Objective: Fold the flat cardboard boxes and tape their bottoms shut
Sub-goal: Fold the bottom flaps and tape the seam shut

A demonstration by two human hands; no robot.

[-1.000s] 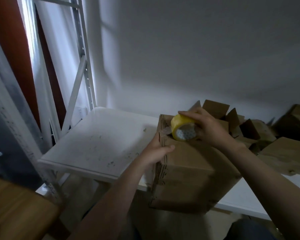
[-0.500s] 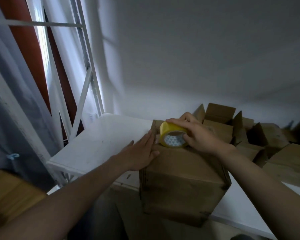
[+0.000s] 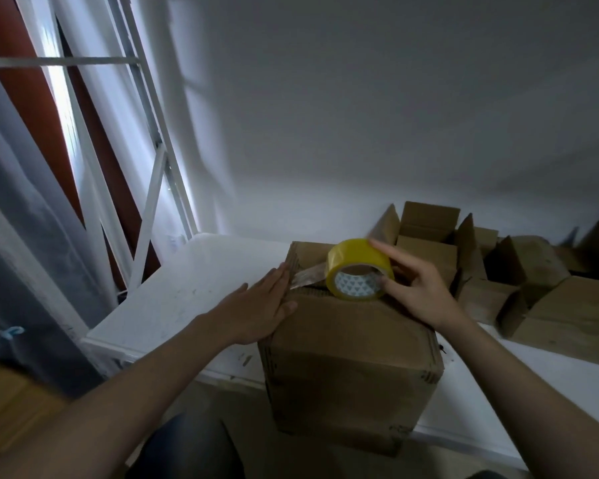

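Note:
A folded brown cardboard box (image 3: 346,361) stands at the near edge of the white table (image 3: 187,288), its closed flaps facing up. My right hand (image 3: 415,288) grips a yellow tape roll (image 3: 358,269) just above the box's top. A strip of clear tape (image 3: 306,276) runs from the roll leftward to the box's left edge. My left hand (image 3: 256,309) presses flat with straight fingers on the box's left side, over the tape's end.
Several folded cardboard boxes (image 3: 498,267) with open flaps are piled on the table to the right, against the white wall. A white metal rack frame (image 3: 153,188) and a window stand at the left. A wooden surface (image 3: 11,409) lies at the lower left.
My right hand has drawn the roll rightward along the box top, so a strip of tape shows. My left hand went from gripping the box's corner to pressing flat on its side.

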